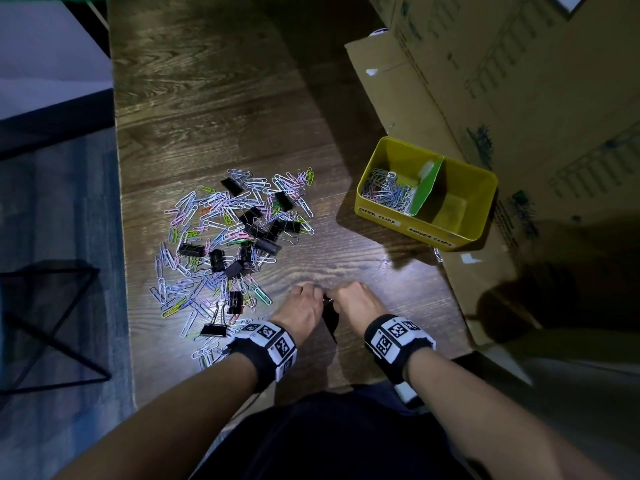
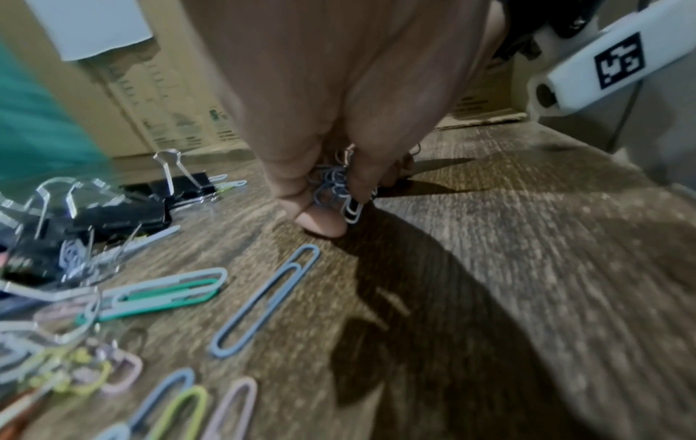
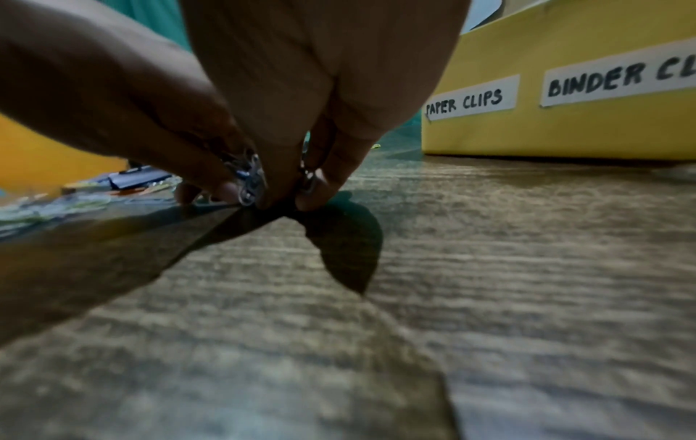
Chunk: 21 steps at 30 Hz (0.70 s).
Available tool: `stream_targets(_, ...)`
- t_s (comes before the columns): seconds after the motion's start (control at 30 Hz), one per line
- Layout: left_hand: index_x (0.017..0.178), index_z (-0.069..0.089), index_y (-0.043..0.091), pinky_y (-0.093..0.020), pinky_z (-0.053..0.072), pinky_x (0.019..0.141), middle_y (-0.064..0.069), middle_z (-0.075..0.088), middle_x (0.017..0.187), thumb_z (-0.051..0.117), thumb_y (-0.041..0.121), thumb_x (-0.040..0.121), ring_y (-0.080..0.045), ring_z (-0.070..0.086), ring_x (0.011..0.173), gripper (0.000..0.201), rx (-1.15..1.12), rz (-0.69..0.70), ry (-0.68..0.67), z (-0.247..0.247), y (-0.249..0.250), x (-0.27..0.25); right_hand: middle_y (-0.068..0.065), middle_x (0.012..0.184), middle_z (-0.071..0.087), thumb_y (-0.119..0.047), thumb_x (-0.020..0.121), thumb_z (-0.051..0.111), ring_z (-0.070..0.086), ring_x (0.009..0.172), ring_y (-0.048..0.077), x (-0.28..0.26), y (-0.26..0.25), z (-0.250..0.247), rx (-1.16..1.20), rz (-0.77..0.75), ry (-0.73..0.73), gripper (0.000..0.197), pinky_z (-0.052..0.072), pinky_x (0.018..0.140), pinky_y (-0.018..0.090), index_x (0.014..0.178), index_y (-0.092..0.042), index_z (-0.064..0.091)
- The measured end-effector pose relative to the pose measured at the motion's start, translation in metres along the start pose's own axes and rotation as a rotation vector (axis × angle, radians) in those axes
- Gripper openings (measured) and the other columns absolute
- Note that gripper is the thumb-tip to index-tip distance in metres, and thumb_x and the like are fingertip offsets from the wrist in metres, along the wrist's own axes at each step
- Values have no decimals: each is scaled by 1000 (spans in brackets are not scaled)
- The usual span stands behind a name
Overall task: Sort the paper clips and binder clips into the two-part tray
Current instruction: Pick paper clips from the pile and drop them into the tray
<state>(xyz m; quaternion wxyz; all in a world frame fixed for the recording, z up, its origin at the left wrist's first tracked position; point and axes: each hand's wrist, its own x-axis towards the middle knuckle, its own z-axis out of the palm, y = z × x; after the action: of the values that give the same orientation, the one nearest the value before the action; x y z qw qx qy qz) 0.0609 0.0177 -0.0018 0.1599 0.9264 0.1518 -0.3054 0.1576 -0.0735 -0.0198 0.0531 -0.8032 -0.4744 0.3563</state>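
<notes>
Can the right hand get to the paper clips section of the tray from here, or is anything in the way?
Probably yes: only bare table lies between the right hand and the open-topped yellow tray, though its fingers already pinch clips.

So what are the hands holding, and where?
The left hand pinches a bunch of paper clips in its fingertips. The right hand pinches something small; what cannot be told.

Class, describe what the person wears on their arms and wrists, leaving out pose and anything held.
Both forearms are bare, with no sleeves. The left wrist band and right wrist band are black, carrying white blocks printed with black square code markers. No gloves on the left hand or right hand.
</notes>
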Motion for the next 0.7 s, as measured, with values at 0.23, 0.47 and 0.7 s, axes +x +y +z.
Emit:
stream_targets(0.23,131,37,0,-34,36,95,-20,47,127,36,-2,91,-33,47,116,40,-109,40,-67,-13,-6,11,15,86,67,-7,84,60,66,85,29,10,7,-11,127,66,-73,8,52,74,33,80,-11,66)
stream_targets(0.47,112,53,6,-30,42,82,-16,61,109,47,22,94,-30,57,101,25,-195,137,-166,-56,-23,38,11,84,73,-20,78,76,70,75,25,20,15,-68,297,99,-184,19,58,72,40,92,-8,73)
stream_targets(0.7,96,56,8,-13,42,51,-4,57,71,53,11,92,2,52,47,6,-225,249,-153,-166,-14,74,13,81,70,-10,79,73,58,59,13,13,27,-165,513,102,-1,16,49,51,16,93,-2,70)
